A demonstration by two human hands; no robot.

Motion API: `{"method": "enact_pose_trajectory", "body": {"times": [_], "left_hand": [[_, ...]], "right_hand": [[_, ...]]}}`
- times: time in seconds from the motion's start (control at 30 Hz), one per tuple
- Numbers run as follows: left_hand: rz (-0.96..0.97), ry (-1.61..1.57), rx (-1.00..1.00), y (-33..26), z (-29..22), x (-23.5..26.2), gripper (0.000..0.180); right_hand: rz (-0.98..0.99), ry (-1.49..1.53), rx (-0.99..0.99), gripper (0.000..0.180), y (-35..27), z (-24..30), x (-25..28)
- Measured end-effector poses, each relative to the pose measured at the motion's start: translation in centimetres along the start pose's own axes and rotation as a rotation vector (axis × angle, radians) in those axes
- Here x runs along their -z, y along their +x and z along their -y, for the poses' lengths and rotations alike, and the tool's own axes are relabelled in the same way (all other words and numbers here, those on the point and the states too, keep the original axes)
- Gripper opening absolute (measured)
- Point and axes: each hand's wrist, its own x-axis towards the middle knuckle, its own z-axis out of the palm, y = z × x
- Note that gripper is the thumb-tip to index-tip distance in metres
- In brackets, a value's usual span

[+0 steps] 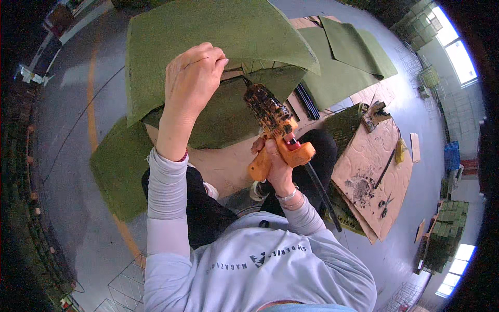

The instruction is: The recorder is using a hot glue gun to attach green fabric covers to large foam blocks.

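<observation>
My left hand (195,78) is closed, its fingers pinching the near edge of a large green sheet (208,28) of felt-like material, which is lifted. Beneath that edge lies a darker green surface (223,114). In my right hand (279,166) is an orange glue gun (266,112), its barrel crusted with dark residue and its nozzle pointing up and away, close to the lifted edge. From the back of the gun a black glue stick (323,195) sticks out toward me. Whether the nozzle touches the sheet, I cannot tell.
More green sheets (353,57) lie at the far right. Several black sticks (307,102) rest beside the work. On cardboard (358,171) over a crate at my right are scissors (385,205), a dark stick with a yellow end (400,151) and black smears. Brown cardboard (228,166) lies before my legs.
</observation>
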Motion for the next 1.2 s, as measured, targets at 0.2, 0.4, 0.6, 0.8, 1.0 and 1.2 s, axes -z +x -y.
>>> {"method": "enact_pose_trajectory", "body": {"times": [0.2,0.4,0.6,0.8,1.0,1.2], "left_hand": [[0.001,0.002,0.014,0.1,-0.1,0.1,0.012],[0.009,-0.02,0.035,0.1,0.0,0.1,0.013],[0.005,-0.014,0.04,0.2,-0.3,0.0,0.012],[-0.013,-0.009,0.032,0.4,-0.3,-0.2,0.012],[-0.023,0.007,0.025,0.4,-0.5,-0.3,0.01],[-0.011,-0.03,0.022,0.6,-0.8,-0.9,0.012]], "right_hand": [[0.0,-0.005,0.013,0.019,0.1,0.0,0.1],[-0.026,-0.021,0.032,0.018,0.3,-0.2,0.5],[-0.017,0.018,0.004,0.018,0.1,-0.3,0.7],[-0.007,0.065,-0.036,0.02,-0.5,-0.5,-0.3],[-0.033,0.069,-0.036,0.019,-0.2,-0.7,-0.4],[-0.061,0.034,0.011,0.015,0.5,-0.2,0.8]]}}
